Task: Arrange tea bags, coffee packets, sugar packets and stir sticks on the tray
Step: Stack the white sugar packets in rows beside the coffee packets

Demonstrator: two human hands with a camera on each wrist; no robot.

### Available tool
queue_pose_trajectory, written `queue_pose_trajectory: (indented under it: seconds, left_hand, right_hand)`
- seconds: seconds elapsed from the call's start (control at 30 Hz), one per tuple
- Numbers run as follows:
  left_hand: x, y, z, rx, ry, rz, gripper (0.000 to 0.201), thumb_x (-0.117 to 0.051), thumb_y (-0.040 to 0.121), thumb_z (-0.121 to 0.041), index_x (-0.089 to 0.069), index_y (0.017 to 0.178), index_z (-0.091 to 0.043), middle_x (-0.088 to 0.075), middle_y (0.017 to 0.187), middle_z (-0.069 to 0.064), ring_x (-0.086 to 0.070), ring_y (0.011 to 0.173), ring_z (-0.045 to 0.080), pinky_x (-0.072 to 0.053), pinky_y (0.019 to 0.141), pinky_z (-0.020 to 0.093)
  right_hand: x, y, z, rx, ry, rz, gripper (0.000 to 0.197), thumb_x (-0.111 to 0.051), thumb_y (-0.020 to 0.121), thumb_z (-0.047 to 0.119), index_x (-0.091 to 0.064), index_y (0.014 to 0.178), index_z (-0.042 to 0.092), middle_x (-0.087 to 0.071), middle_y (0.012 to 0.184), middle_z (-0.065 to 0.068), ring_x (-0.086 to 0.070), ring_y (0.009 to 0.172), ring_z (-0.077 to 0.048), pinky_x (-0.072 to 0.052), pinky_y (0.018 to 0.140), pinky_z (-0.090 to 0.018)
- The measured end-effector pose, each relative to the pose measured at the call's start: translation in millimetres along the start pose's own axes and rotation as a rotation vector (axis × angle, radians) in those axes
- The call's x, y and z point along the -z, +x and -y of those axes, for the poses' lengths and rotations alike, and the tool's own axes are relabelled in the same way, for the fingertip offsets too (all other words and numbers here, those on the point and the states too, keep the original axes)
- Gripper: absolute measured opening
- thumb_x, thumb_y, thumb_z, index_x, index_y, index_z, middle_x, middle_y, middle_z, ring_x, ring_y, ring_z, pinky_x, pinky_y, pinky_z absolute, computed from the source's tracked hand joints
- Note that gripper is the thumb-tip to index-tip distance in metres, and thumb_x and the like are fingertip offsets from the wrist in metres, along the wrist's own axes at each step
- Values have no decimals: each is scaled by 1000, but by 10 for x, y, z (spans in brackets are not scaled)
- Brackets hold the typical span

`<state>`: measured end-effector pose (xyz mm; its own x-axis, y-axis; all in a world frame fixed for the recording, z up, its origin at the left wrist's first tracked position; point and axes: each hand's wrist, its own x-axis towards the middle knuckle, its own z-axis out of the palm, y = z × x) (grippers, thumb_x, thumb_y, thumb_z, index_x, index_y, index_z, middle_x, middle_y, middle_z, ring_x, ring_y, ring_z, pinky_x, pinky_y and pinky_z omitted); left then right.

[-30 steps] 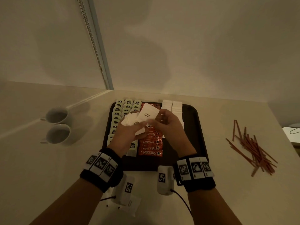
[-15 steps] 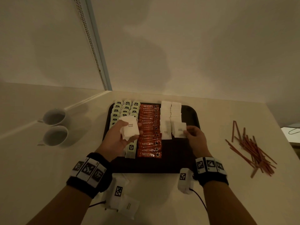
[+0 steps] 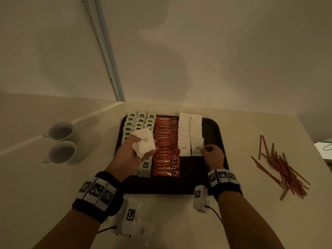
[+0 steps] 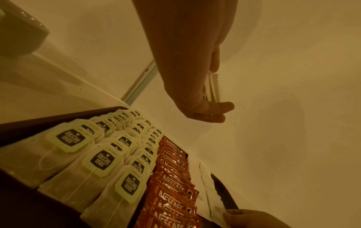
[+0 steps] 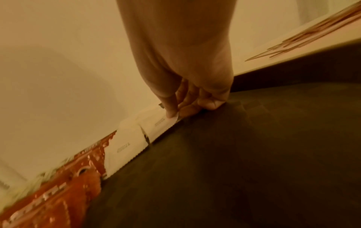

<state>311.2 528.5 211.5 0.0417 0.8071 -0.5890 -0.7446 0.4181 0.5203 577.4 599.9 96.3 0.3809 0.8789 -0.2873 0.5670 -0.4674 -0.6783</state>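
Pinching one sugar packet (image 3: 197,148), right hand (image 3: 213,155)

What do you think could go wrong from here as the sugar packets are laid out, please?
The left hand holds a loose stack of sugar packets above the tea bags; one could slip and disturb those rows. The right hand pinches the packet at the row's end, and dragging it might skew the neighbouring overlapped packets.

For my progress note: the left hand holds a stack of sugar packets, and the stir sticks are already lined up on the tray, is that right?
Not quite. The head view shows the stir sticks loose on the table right of the tray. The left hand does hold the stack of sugar packets.
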Motion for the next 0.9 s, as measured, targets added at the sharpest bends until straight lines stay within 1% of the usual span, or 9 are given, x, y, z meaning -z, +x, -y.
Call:
queue_pose_trajectory:
  seconds: [0.13,0.27,0.37,0.47,0.57,0.63,0.7,0.8,0.9]
  left_hand:
    - [-3,-8,-7,-19,59,-26,39,-40,95,-9,-46,134,-10,-54,129,25,-59,102,38,-57,52,29]
    - [-62,-57,-19,-106,156,-63,17,-44,96,-6,-55,102,-17,-63,100,12,-61,86,25,-55,48,25]
    - [-108,-35,-5,-152,227,-76,17,-48,95,-4,-56,98,-19,-64,92,7,-61,82,20,-52,45,22]
    - [-155,-1,18,-192,307,-103,16,-54,92,-6,-57,102,-18,-64,95,5,-62,81,17,-50,45,20]
    - [-174,4,46,-231,359,-88,19,-59,89,-5,-59,100,-21,-66,95,3,-64,81,15,-51,48,20]
    - [-159,-3,50,-241,391,-72,21,-62,88,-6,-59,100,-22,-68,92,0,-66,80,14,-50,48,20]
    - [-144,-16,36,-234,420,-43,18,-65,86,-10,-62,99,-22,-70,86,-2,-68,75,11,-48,48,20]
    - [-133,-28,1,-213,470,2,12,-68,85,-16,-65,96,-21,-71,77,-9,-67,71,6,-46,49,18]
    - [-124,-23,13,-175,552,28,24,-71,83,-13,-65,105,-18,-70,85,-5,-65,81,10,-46,50,20]
  right_hand:
    - [-33,-32,31,-1,-41,-49,20,-64,87,17,-61,103,5,-63,107,-12,-58,103,-27,-44,85,-33]
    - [11,-242,343,105,107,-32,23,-60,90,25,-56,106,10,-60,101,-5,-59,91,-17,-47,72,-24]
    - [64,-635,785,275,321,336,23,-58,90,34,-59,99,13,-63,94,3,-60,78,-4,-45,63,-16]
    - [16,-1002,1057,359,432,597,33,-65,82,41,-61,94,11,-67,94,-3,-65,85,-12,-55,73,-25]
    - [-55,-1161,1114,341,537,539,19,-66,85,26,-60,94,10,-67,99,-7,-66,92,-21,-55,79,-31]
    - [-36,-1166,1124,231,671,537,11,-61,89,16,-59,97,9,-66,101,-9,-65,93,-25,-55,81,-36]
    - [21,-1123,1131,176,731,548,5,-58,89,10,-57,93,10,-64,98,-7,-64,89,-25,-54,77,-37]
    - [107,-1052,1175,327,542,503,12,-62,85,6,-58,90,15,-63,97,-2,-63,90,-22,-56,73,-36]
    - [175,-1031,1230,425,425,500,26,-69,81,6,-59,103,16,-66,102,2,-66,94,-19,-59,75,-34]
